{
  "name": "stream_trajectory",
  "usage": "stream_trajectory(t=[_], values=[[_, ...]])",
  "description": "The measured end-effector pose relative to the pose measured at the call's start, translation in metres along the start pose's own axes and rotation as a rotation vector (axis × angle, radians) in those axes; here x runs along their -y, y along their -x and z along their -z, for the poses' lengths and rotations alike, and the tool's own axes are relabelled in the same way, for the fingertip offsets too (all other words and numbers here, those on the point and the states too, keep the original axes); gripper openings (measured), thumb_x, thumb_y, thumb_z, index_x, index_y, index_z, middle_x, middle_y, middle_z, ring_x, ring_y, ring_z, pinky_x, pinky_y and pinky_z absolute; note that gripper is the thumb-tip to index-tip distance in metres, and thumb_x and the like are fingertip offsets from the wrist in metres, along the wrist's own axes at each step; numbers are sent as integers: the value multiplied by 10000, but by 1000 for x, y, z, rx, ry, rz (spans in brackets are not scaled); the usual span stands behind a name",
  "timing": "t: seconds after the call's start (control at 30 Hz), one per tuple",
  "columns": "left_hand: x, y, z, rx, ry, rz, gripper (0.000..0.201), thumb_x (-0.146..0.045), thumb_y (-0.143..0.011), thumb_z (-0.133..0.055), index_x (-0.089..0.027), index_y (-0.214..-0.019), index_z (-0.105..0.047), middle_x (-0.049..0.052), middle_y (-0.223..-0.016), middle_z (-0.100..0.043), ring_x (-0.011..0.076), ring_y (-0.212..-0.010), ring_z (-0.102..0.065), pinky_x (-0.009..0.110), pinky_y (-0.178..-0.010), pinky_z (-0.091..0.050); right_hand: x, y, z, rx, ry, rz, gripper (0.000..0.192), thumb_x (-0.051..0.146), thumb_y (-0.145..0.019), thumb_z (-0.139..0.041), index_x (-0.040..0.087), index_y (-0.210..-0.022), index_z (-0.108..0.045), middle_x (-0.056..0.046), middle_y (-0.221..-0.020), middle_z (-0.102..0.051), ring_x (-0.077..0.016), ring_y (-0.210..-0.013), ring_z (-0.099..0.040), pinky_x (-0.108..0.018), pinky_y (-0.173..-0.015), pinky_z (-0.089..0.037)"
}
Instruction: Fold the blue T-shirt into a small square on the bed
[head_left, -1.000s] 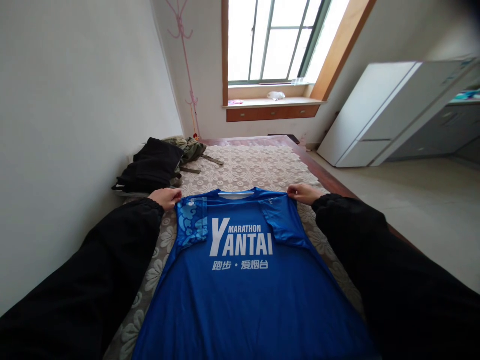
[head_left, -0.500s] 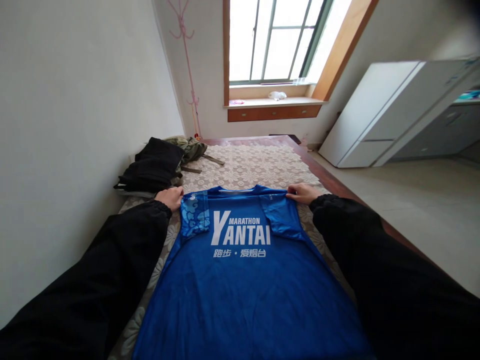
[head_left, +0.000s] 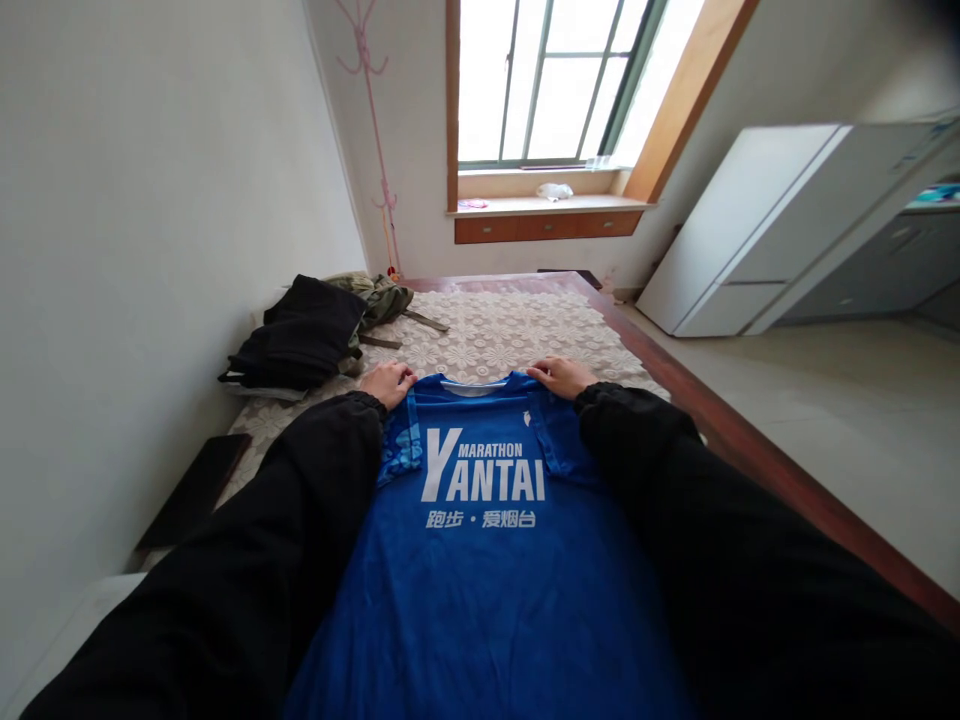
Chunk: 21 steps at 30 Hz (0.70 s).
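Note:
A blue T-shirt (head_left: pixel 480 590) lies spread front up, its collar at the far end and white "MARATHON YANTAI" lettering across the chest. Both short sleeves are folded inward over the front. My left hand (head_left: pixel 388 384) is closed on the left shoulder, close to the collar. On the other side of the neckline, my right hand (head_left: pixel 564 376) pinches the right shoulder, fingertips beside the collar. The forearms, in black sleeves, cover the shirt's side edges.
The shirt lies on a table with a patterned lace cloth (head_left: pixel 517 330). Dark folded clothes or a bag (head_left: pixel 300 330) sit at the left by the wall, near a dark flat panel (head_left: pixel 196 490). Beyond stand a pink coat rack (head_left: pixel 371 110), a window and a white fridge (head_left: pixel 742 220).
Both hands have moved inward from the shirt's outer shoulder corners toward the collar. The shoulders look drawn in, and the dark panel at the left has come into view.

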<state>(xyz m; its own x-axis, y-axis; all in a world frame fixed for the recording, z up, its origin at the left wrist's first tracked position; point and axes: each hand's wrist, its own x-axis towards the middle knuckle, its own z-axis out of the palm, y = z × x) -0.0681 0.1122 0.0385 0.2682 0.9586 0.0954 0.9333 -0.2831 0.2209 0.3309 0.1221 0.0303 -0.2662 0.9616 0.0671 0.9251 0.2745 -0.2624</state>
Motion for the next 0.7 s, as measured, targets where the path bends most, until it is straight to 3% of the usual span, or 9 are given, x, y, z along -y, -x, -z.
stream_trajectory(t=[0.13,0.23,0.4,0.57,0.7], values=[[-11,-16,-10,18,96,-30,229,-430,-911,-612,-220,-888,-701,78,-973,-728,243,-967,-662,330,-867,-490,15,-12,-12,5,-46,29,251,439,-917,-616,227,-893,-748,-53,-917,-752,-200,-839,-654,-284,-757,-465],[-13,-22,-13,33,177,-46,185,-390,-920,-596,-221,-914,-672,60,-895,-720,224,-855,-661,323,-787,-487,17,-18,-14,4,-99,52,173,386,-871,-673,222,-820,-691,-43,-879,-724,-188,-810,-629,-284,-740,-449],[-10,-34,-15,3,310,-44,190,-269,-932,-535,-203,-1081,-631,45,-880,-720,194,-795,-658,307,-753,-494,10,-37,-14,-36,-213,23,98,296,-865,-639,211,-915,-639,-24,-799,-679,-176,-736,-588,-283,-673,-444],[-2,-50,-14,-59,374,-37,243,-258,-847,-636,-198,-1083,-643,49,-986,-740,183,-790,-646,303,-748,-497,9,-55,-19,-51,-310,26,174,210,-795,-663,217,-967,-638,-12,-880,-709,-163,-772,-612,-274,-712,-481],[5,-52,-13,-104,390,-42,245,-235,-826,-648,-216,-1070,-662,34,-1043,-755,187,-839,-649,304,-785,-491,9,-56,-23,-100,-344,39,243,201,-807,-644,225,-1049,-646,-24,-1030,-727,-177,-910,-639,-293,-822,-497]])
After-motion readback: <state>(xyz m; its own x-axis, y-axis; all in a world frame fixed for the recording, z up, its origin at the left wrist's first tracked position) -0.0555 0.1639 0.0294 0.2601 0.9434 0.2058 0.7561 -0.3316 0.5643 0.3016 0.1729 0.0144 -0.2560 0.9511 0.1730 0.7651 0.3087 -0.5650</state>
